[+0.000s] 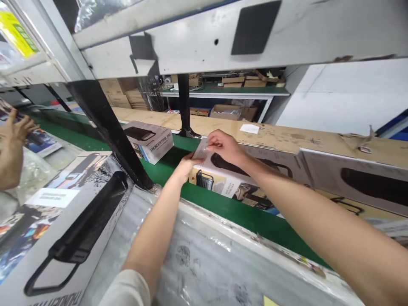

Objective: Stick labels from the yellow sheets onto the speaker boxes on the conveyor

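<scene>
A long printed cardboard box [223, 187] lies on the green belt [210, 202], with a picture of a black part on its top. My left hand [185, 168] is closed against the box's left end, its thumb over the top edge and its other fingers mostly hidden. Just above the same end, my right hand [223, 145] is closed with thumb and fingertips pinched together. Whatever it may hold is too small to make out. A pale printed label [201, 149] shows on the box top between my hands.
Another box [366, 178] sits right on the belt, and a THUNDERTRAIL PRO box [149, 140] left. A large printed box [70, 229] lies near left. Black posts [110, 123] and a white overhead beam [197, 42] frame the belt. Another person's hand [14, 136] is far left.
</scene>
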The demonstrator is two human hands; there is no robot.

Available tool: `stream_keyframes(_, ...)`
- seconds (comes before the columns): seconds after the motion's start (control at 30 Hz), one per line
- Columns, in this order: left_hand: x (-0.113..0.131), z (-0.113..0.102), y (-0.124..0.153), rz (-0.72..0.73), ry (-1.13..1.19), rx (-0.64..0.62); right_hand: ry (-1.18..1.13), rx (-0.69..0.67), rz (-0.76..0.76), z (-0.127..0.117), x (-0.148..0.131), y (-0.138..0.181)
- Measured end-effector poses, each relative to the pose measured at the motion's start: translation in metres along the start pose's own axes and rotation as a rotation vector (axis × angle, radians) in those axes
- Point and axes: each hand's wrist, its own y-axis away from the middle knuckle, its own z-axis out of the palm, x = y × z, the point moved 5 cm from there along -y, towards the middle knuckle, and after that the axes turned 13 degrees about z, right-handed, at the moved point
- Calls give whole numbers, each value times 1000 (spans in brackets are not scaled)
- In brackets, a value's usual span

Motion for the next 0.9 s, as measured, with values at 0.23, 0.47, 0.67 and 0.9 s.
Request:
stream_keyframes(0.23,-18,-4,3,7,179,44,146,-36,-5,49,29,-58)
stream_keyframes(0.47,-16,-11,0,-14,202,75,412,53,-22,50,38,-63)
stream_keyframes(0.67,-20,-19,-6,-14,158,164,671,-188,-190,59,15,-43)
stream_keyframes(0.9,-1,-8,-3,0,39,80,834,-256,-19,65,-1,-41)
